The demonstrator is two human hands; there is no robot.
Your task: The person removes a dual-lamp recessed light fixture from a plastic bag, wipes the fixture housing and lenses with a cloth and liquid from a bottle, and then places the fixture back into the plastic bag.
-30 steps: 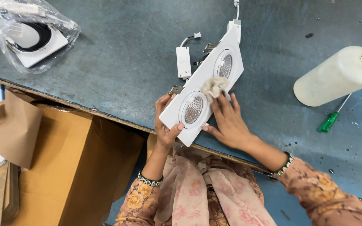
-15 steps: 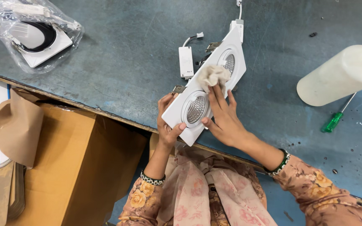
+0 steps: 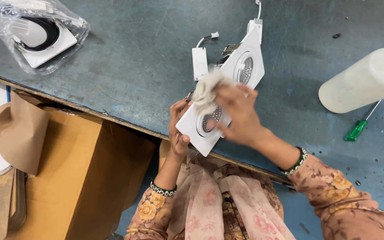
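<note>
- While the left hand point(image 3: 178, 133) steadies the white twin-lamp fixture point(image 3: 221, 95) at its lower corner, I read the step in hand as wiping: the right hand point(image 3: 238, 113) presses a wad of pale cloth point(image 3: 207, 89) onto the fixture's face, between the two round lamps.
- The fixture sits at the centre of the frame, tilted, its lower end lifted off the blue-grey tabletop point(image 3: 134, 66) over the near edge and its upper end reaching toward the top centre.
- The left grip is closed round the fixture's lower corner, thumb on the front face and fingers behind it.
- The right grip is pinching the cloth; the hand is blurred, so I cannot tell exactly how the fingers lie.
- A small white driver box point(image 3: 199, 63) on a wire lies just beside the fixture, to its upper left.
- At right a pale plastic bottle point(image 3: 363, 82) lies on its side, with a green-handled screwdriver point(image 3: 360, 126) just below it.
- At upper left a second fixture rests in a clear plastic bag point(image 3: 36, 33); a brown cardboard box point(image 3: 81, 178) stands below the tabletop at lower left.
- By my judgement, the next move calls for a firm left hold, so the cloth can press on the lamp faces without the fixture slipping or dragging its wire.
</note>
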